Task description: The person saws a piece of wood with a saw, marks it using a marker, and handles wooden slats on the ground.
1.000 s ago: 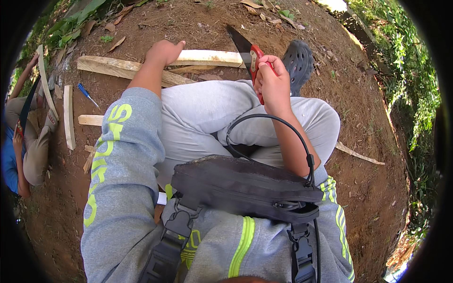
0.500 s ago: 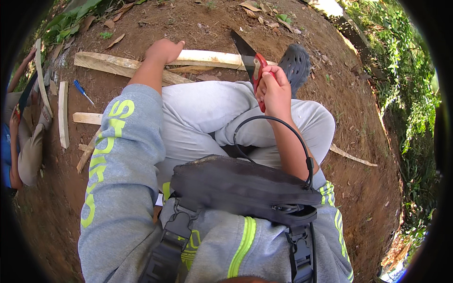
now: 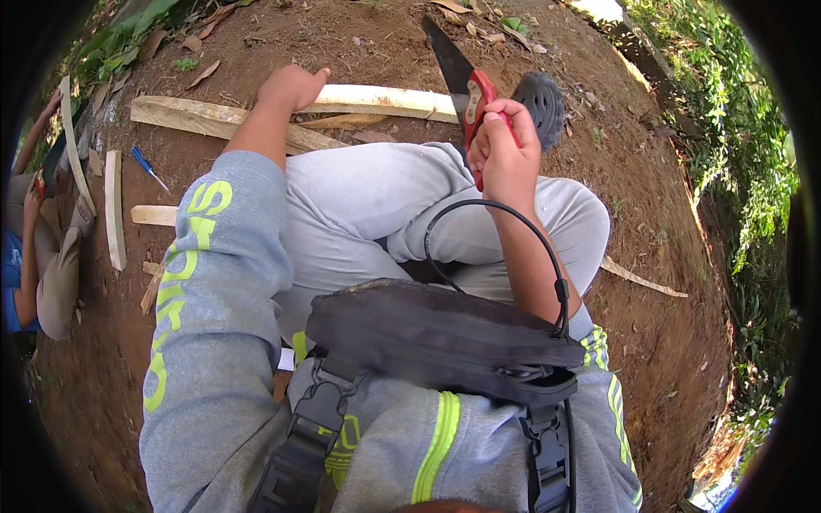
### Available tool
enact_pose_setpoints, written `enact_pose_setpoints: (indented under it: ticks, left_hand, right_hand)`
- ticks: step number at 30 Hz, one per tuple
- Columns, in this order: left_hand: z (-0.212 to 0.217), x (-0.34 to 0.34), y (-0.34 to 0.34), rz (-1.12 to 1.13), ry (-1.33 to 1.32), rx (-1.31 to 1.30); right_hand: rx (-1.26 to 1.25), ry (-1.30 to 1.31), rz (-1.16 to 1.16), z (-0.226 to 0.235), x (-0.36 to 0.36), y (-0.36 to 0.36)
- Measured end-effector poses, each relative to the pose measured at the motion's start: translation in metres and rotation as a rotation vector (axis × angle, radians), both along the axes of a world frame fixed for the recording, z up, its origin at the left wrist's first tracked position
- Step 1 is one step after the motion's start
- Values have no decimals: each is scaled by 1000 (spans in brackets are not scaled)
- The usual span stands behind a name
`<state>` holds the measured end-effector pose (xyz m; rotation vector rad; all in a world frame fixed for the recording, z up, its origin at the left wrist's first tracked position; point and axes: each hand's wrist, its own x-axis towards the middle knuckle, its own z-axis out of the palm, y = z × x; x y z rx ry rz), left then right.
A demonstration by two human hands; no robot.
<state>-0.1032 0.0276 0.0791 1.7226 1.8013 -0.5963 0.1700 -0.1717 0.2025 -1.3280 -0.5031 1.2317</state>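
My right hand (image 3: 511,141) is closed round the red handle of a hand saw (image 3: 448,58). Its dark blade points away and to the left. The base of the blade meets a pale wooden strip (image 3: 385,101) near the strip's right end; the handle and my fingers partly hide this spot. On the left part of that strip, my left hand (image 3: 293,88) is closed, holding it down, with most of its fingers hidden behind the back of the hand. A wider, rougher wooden piece (image 3: 184,115) lies on the ground, passing beneath my left forearm.
A blue screwdriver (image 3: 149,166) and another wooden strip (image 3: 115,209) lie on the dirt at left. Beyond them sits another person (image 3: 56,274) with a long strip. My dark clog (image 3: 540,109) is just right of the saw. A black bag (image 3: 436,338) hangs at my chest.
My right hand and the saw have moved away from me and slightly right, so the handle is now nearer the strip. My left hand stays almost in place on the strip.
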Motion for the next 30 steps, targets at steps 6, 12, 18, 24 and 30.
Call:
enact_pose_setpoints:
  ticks: [6, 12, 18, 24, 30]
  left_hand:
    - [3, -1, -3, 8, 0, 18]
    - [2, 0, -2, 4, -14, 30]
    - [0, -4, -4, -29, 10, -3]
    - [-12, -9, -2, -28, -26, 62]
    - [32, 18, -14, -218, -116, 77]
  right_hand:
    - [-69, -12, 10, -53, -16, -17]
    - [-27, -186, 16, -78, -16, -22]
    - [-103, -69, -20, -69, -12, -11]
    - [-135, 31, -42, -39, -14, -10]
    - [-76, 93, -79, -34, -7, -12]
